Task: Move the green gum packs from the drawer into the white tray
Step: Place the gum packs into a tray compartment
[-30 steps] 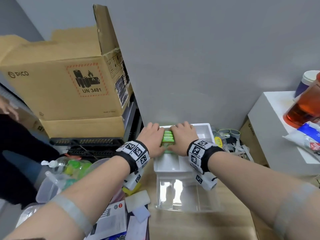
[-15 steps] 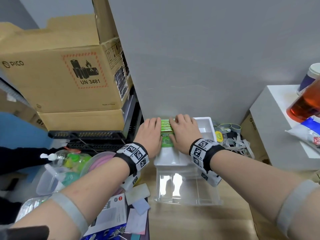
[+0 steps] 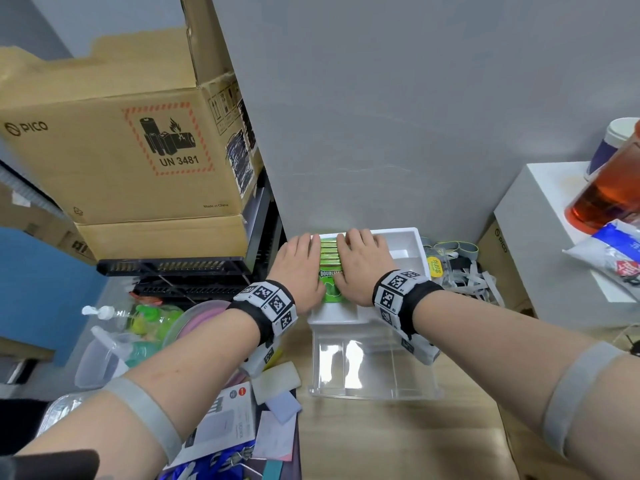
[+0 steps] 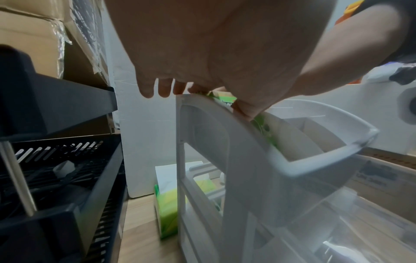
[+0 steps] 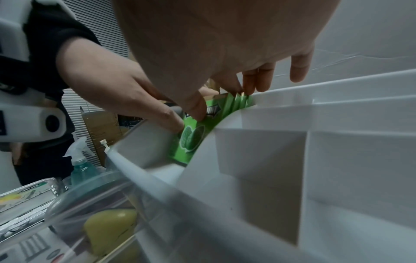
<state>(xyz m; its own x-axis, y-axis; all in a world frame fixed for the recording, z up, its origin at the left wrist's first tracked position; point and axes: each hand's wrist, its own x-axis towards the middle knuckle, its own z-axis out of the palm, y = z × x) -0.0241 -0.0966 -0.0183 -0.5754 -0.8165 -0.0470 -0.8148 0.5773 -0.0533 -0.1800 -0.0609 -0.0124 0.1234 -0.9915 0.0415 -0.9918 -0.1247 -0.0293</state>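
A row of green gum packs (image 3: 329, 261) stands on edge in the left compartment of the white tray (image 3: 405, 237), against the grey wall. My left hand (image 3: 299, 268) holds the row's left side and my right hand (image 3: 360, 265) holds its right side, with the packs squeezed between them. In the right wrist view both thumbs press the front gum pack (image 5: 193, 138), and the right fingers (image 5: 249, 83) reach over the packs behind it. The clear drawer (image 3: 374, 368) stands pulled out below the tray; I see no green packs in it.
Cardboard boxes (image 3: 121, 150) on a black rack (image 3: 173, 268) stand close on the left. Spray bottles and bowls (image 3: 138, 327) and loose papers (image 3: 235, 420) crowd the near left. A white cabinet (image 3: 554, 254) with an amber bottle (image 3: 609, 195) stands right.
Both hands have sunk a little with the gum packs into the tray's left compartment. More of the front pack's label shows between the wrists.
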